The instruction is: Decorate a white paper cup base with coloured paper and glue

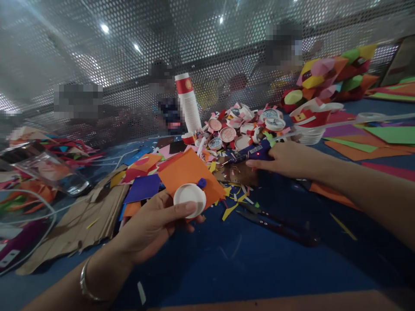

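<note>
My left hand (152,224) pinches a small round white piece (189,199), like a cut-off paper cup bottom, with the thumb pressed on its face. A little dark blue curl (201,183) sits by its upper rim. Directly behind lies a square of orange paper (186,168); I cannot tell whether my fingers also hold it. Farther right, my right hand (280,159) is closed around a blue glue gun (249,153) with a red light, its tip pointing left over a brown scrap (236,173). Dark-handled scissors (275,221) lie on the blue table (220,272) below.
A tall stack of paper cups (189,108) stands behind a heap of cut cup pieces (240,129). Corrugated cardboard (74,224) and a clear container (55,168) lie left. Coloured paper sheets (366,138) spread right. Several people are behind the mesh panel (201,39).
</note>
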`<act>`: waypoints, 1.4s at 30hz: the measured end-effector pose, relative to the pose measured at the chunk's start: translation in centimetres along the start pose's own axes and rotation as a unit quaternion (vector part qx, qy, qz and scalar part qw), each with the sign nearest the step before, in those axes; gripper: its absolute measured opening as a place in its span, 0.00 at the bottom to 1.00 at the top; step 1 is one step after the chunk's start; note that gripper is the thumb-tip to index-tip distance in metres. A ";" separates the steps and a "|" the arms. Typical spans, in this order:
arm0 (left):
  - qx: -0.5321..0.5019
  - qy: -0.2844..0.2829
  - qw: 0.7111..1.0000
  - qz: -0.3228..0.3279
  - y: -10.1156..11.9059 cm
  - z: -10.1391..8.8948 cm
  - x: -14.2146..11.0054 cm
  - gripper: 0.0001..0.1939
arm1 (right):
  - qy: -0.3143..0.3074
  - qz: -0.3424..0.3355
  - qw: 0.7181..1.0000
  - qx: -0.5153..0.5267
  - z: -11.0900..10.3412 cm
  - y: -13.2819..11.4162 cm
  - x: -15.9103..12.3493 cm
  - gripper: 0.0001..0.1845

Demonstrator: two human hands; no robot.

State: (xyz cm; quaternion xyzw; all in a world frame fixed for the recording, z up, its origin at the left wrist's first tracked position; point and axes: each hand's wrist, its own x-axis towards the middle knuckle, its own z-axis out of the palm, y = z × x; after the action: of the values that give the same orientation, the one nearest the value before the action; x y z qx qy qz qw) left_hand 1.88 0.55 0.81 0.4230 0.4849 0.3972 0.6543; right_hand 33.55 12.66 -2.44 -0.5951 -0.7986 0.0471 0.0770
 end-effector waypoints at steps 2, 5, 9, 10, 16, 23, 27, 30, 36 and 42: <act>0.018 0.009 1.000 0.003 -0.1 0.0 0.0 0.16 | -0.042 0.019 0.998 -0.034 -0.1 -0.4 -0.3 0.41; 0.048 0.022 0.999 0.010 -0.4 0.0 0.1 0.20 | -0.051 0.049 0.996 -0.047 -0.8 -1.2 -0.9 0.40; 0.080 0.019 0.996 0.033 -0.9 0.0 0.3 0.21 | 0.020 0.060 0.997 -0.051 -1.8 -2.3 -1.9 0.38; 0.086 0.012 0.996 0.037 -1.0 0.1 0.3 0.21 | 0.046 0.058 0.996 -0.043 -2.0 -2.6 -2.2 0.36; 0.099 -0.032 0.994 0.037 -1.5 0.2 0.2 0.21 | 0.000 -0.084 0.961 0.262 -2.2 -5.4 -4.2 0.28; 0.129 -0.073 0.988 0.038 -1.3 0.5 0.3 0.21 | -0.097 -0.154 0.901 0.393 -1.5 -7.9 -5.8 0.16; 0.132 -0.063 0.988 0.038 -1.2 0.7 0.2 0.19 | -0.112 -0.155 0.888 0.418 -1.4 -8.0 -5.7 0.16; 0.123 -0.035 0.991 0.030 -1.3 0.7 0.2 0.15 | -0.120 -0.148 0.885 0.425 -1.9 -7.7 -5.6 0.14; 0.062 0.024 0.997 0.032 -0.6 0.6 0.3 0.13 | -0.155 -0.153 0.937 0.272 -3.5 -6.1 -5.4 0.17; 0.018 0.073 0.995 0.061 -0.1 0.2 0.0 0.14 | -0.193 -0.186 0.957 0.110 -4.2 -5.9 -6.2 0.13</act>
State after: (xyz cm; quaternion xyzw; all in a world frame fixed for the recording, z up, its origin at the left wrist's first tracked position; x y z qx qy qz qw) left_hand 2.13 0.46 0.78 0.4332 0.5116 0.4571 0.5845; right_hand 30.44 4.93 2.25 -0.4037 -0.8847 0.2331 -0.0062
